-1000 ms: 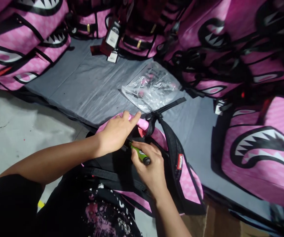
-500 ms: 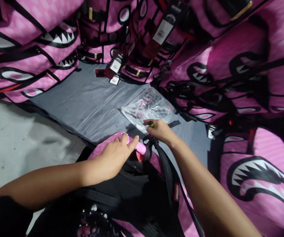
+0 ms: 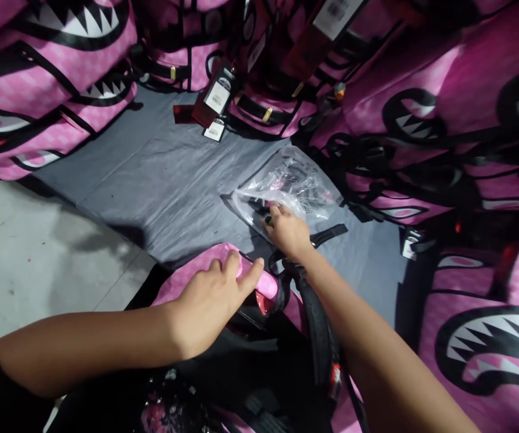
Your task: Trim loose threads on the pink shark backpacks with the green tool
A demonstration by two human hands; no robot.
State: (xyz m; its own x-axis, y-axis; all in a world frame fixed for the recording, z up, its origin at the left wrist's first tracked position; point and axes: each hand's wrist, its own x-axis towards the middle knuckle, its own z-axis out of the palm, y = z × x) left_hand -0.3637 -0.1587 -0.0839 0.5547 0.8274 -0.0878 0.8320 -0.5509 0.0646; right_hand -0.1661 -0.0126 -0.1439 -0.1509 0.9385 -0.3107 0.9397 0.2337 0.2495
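A pink and black backpack stands upright against my body. My left hand curls over its pink padded top handle, thumb along the near side. A red piece hangs just below the handle. At the mouth of a clear plastic bag is my right hand, its fingers closed around a small green-and-black object, mostly hidden in the grip. Dark and pink bits show through the plastic. A black strap lies beside the right wrist.
Pink shark-face bags are stacked at the left, the back and the right. Hang tags dangle from the back stack. A grey sheet covers the surface; pale floor shows at left.
My right hand has moved down to the plastic bag's opening, its fingers now at the edge. The bag's mouth has lifted somewhat. My left hand stays on the handle; the view has shifted.
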